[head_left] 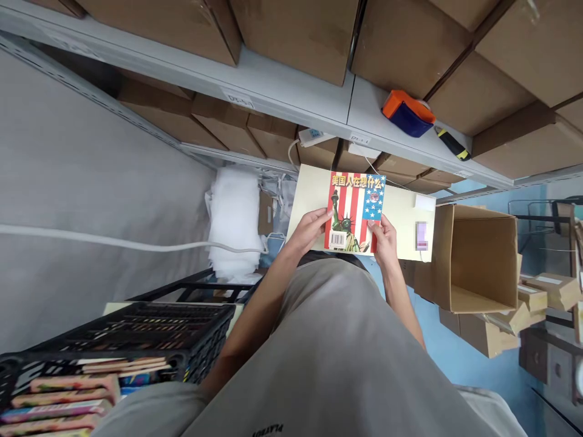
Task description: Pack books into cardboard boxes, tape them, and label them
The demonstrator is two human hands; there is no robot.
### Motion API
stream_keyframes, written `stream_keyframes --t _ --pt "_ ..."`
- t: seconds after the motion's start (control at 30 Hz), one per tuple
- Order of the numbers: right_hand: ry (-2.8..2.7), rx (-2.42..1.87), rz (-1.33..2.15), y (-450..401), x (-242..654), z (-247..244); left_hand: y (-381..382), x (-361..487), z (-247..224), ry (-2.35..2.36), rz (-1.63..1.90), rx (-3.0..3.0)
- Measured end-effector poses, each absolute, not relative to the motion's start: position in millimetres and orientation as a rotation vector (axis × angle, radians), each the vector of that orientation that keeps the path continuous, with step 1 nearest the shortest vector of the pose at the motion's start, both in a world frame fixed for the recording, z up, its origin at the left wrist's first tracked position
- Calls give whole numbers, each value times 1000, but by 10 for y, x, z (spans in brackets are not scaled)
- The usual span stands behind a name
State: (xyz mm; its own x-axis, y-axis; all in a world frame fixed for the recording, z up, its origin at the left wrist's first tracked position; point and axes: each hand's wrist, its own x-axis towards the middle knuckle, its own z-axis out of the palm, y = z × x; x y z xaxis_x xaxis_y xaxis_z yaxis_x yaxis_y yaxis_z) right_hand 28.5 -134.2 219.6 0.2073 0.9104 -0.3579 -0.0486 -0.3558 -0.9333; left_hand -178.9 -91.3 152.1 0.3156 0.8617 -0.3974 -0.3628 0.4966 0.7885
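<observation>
A book (353,209) with red and white stripes, a blue starred corner and a green statue is held over a pale board. Its cover faces up, with a barcode at the lower left. My left hand (312,227) grips the left edge, thumb on the cover. The lower right edge is pinched by my right hand (383,237), its thumb also on top. Beneath the book lies the cream-coloured board (403,221), which carries a small white item (425,202) and a blurred purple item (421,235) at its right.
An open cardboard box (483,258) stands right of the board. Black crates (136,328) with books (68,400) are at lower left. White wrapping (234,224) lies left. Above runs a grey shelf (273,82) with boxes, an orange-blue tape dispenser (409,113) and a cutter (452,144).
</observation>
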Motion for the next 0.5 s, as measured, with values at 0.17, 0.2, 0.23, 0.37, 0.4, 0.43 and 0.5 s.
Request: stream_keyframes --t 0.17,0.2,0.23,0.37,0.4,0.43,0.5 --pt "-958 -1600 1248 -1249 326 2072 -875 -1778 1659 929 935 561" --pt "-994 -1629 1167 -1232 331 2037 -864 -1766 1671 958 953 569" --pt "-1028 -1660 1072 -1221 327 2006 -856 -1750 1682 987 976 585" --pt "-1100 -1656 1029 -1237 185 1950 -897 -1608 1766 1089 1085 718" --pt "-1105 -1623 1098 -1247 130 1956 -931 -1551 1799 1113 1101 761" --pt "-1109 -1593 1151 -1253 78 1968 -974 -1487 1833 1147 1107 807" --pt "-1117 -1575 1172 -1249 8 1999 -1069 -1359 1893 1227 1100 931"
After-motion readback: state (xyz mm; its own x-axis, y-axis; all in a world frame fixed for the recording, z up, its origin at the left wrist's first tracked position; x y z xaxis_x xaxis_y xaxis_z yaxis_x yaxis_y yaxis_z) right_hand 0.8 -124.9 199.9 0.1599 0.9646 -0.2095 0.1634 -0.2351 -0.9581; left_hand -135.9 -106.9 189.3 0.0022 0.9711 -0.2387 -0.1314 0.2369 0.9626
